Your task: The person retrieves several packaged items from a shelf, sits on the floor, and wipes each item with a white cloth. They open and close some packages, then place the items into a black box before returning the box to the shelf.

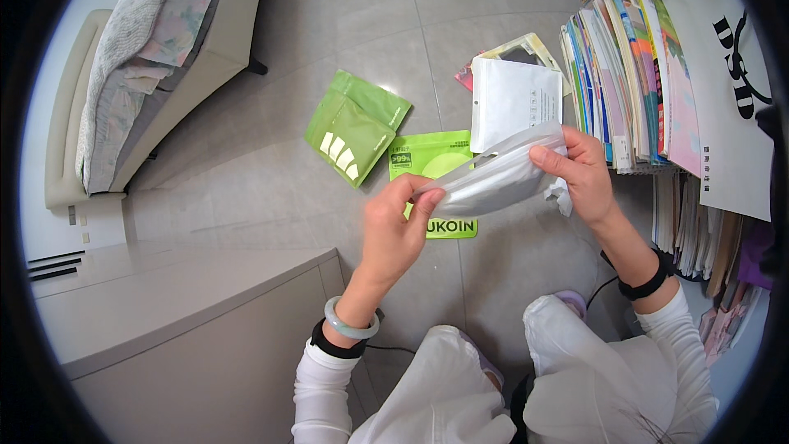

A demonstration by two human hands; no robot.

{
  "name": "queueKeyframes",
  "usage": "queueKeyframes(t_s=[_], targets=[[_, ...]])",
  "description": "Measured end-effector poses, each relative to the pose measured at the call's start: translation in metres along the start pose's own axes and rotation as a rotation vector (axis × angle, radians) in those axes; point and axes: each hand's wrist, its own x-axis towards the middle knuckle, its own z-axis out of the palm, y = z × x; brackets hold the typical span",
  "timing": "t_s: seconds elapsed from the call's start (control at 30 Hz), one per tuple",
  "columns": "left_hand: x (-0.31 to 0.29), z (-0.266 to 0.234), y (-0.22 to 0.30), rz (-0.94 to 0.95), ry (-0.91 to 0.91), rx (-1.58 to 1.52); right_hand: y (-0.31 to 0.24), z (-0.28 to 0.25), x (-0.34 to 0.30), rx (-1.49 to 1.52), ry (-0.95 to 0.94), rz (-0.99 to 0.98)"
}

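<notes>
A translucent whitish plastic bag [497, 185] is stretched between my two hands, above the floor. My left hand [396, 218] pinches its left end between thumb and fingers. At the other end my right hand [579, 173] grips it, thumb on top. A crumpled white bit [560, 196] hangs below the right fingers; what it belongs to I cannot tell. Behind the bag, and partly hidden by it, lies a bright green pouch [436, 145]. Left of that lie darker green pouches [352, 127], overlapping. A white pouch [516, 103] with small print lies beyond my right hand.
A yellowish-framed packet [538, 51] lies under the white pouch. Packed books and magazines [633, 74] stand along the right, beside a large white paper bag [715, 90]. A grey cabinet [197, 304] is at the lower left, a bed [164, 74] at the upper left.
</notes>
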Motion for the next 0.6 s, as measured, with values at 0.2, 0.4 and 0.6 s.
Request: queueKeyframes(t_s=[0.2,0.4,0.6], targets=[[-0.009,-0.003,0.012,0.002,-0.215,0.121,0.003,-0.009,-0.005,-0.179,-0.178,0.108],[-0.014,0.012,0.009,0.312,-0.133,0.198,-0.008,-0.008,-0.002,-0.332,-0.328,0.006],[-0.021,0.022,0.012,0.331,-0.173,0.215,-0.011,0.010,-0.007,-0.848,-0.429,-0.381]])
